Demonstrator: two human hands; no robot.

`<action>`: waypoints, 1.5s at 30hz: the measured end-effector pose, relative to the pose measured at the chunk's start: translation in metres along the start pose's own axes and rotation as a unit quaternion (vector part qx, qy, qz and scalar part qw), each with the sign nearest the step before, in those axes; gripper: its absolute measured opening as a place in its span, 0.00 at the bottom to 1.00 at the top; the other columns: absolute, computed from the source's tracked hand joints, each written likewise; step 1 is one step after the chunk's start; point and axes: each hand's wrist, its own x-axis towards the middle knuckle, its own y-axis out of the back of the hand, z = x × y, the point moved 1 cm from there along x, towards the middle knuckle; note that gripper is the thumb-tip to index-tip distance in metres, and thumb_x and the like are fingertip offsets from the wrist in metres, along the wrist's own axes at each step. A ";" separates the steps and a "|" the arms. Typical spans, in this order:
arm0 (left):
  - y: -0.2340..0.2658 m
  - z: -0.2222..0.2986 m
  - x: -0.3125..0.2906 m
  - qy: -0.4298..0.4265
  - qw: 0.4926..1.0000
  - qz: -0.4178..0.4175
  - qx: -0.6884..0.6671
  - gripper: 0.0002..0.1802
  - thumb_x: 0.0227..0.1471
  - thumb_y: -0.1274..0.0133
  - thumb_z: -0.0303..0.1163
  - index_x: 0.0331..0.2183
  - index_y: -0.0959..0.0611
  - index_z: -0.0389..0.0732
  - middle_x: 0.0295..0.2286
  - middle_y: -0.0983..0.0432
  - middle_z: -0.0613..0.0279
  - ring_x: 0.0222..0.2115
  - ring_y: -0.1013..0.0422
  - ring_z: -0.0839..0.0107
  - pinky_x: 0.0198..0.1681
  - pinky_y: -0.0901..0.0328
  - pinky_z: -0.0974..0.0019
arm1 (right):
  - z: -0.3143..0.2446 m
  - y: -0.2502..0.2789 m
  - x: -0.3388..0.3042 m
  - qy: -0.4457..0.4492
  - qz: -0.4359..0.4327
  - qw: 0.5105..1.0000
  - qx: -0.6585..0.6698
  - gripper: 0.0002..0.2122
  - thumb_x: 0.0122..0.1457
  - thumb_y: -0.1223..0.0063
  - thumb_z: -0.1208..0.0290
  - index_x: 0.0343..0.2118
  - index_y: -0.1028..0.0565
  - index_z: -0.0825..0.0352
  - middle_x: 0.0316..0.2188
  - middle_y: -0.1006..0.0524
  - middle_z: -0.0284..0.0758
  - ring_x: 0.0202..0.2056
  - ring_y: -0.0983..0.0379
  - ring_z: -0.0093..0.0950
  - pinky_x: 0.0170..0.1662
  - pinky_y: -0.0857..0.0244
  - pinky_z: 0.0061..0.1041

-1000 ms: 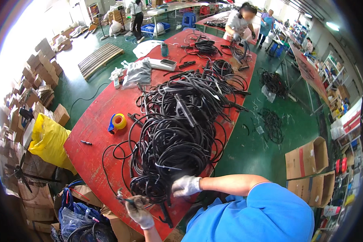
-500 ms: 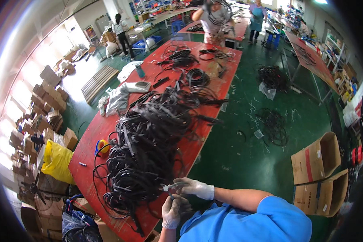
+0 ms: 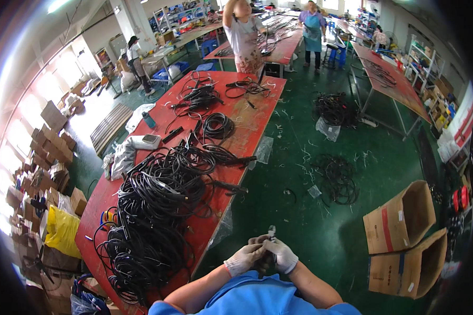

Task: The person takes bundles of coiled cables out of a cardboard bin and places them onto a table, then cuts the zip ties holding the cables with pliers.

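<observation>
Both my hands wear white knit gloves and are brought together in front of my blue shirt, to the right of the red table's [image 3: 205, 239] edge. Small and silvery, a metallic-looking piece [image 3: 271, 231] sticks up from between my fingers; its exact kind is too small to tell. My right hand [image 3: 283, 256] is closed around its lower part. The fingers of my left hand [image 3: 245, 258] are pressed together against the same spot. Something dark shows between the palms, mostly hidden. On the table to my left lies a large heap of black cables [image 3: 157, 194].
A coiled cable [image 3: 218, 126], a teal bottle [image 3: 148, 121] and a yellow tape roll [image 3: 108, 216] are on the table. Open cardboard boxes [image 3: 399, 218] stand at right. Cable piles [image 3: 335, 178] lie on the green floor. An aproned person [image 3: 244, 42] stands beyond the table.
My hands have moved right, away from the cable heap and past the table edge, now close together. My view has shifted right. The aproned person beyond the table has raised an arm.
</observation>
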 end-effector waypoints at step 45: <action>0.332 0.537 0.537 0.187 0.645 0.649 0.357 0.29 0.49 0.37 0.50 0.45 0.17 0.36 0.41 0.16 0.44 0.45 0.20 0.49 0.51 0.28 0.53 | -0.642 0.409 0.440 -0.128 0.348 0.913 -0.173 0.10 0.64 0.45 0.73 0.43 0.33 0.53 0.24 0.35 0.24 0.20 0.41 0.19 0.20 0.45 0.22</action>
